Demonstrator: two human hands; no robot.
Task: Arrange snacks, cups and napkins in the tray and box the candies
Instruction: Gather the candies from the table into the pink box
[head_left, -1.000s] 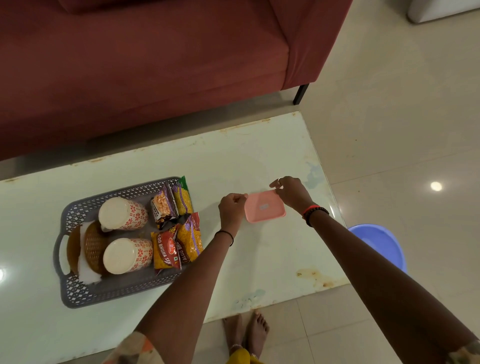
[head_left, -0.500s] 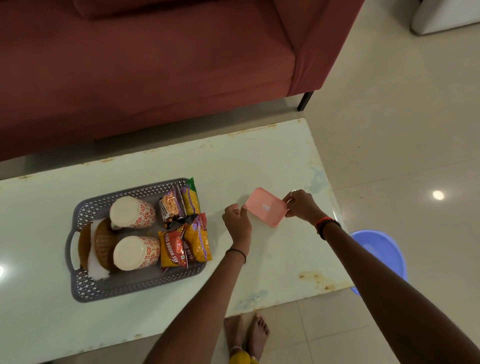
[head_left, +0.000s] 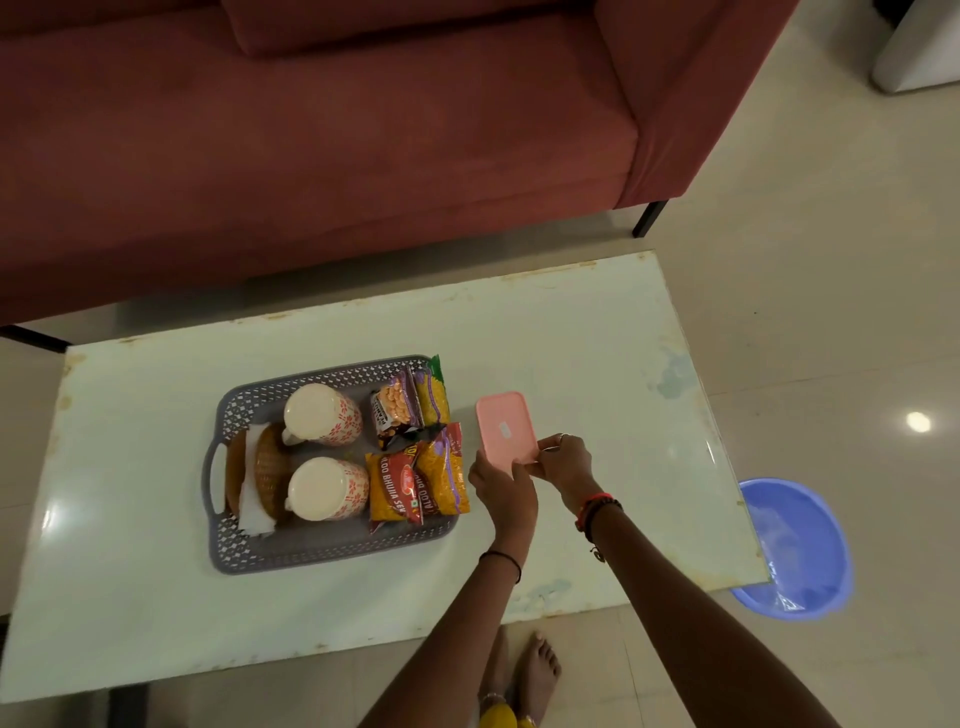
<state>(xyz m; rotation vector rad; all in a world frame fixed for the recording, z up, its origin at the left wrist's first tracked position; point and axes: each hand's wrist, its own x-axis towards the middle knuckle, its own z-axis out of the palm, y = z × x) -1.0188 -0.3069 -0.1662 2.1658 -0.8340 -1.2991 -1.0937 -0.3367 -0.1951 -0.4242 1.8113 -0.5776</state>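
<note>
Now both hands, left hand and right hand, grip the closed pink candy box beside the filled tray, likely needing only setting down.

Pink box held at its near end by both hands, left hand, right hand, beside grey tray

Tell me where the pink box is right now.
In the head view the pink box sits on the table just right of the tray, with the left hand and right hand holding its near end.
</note>
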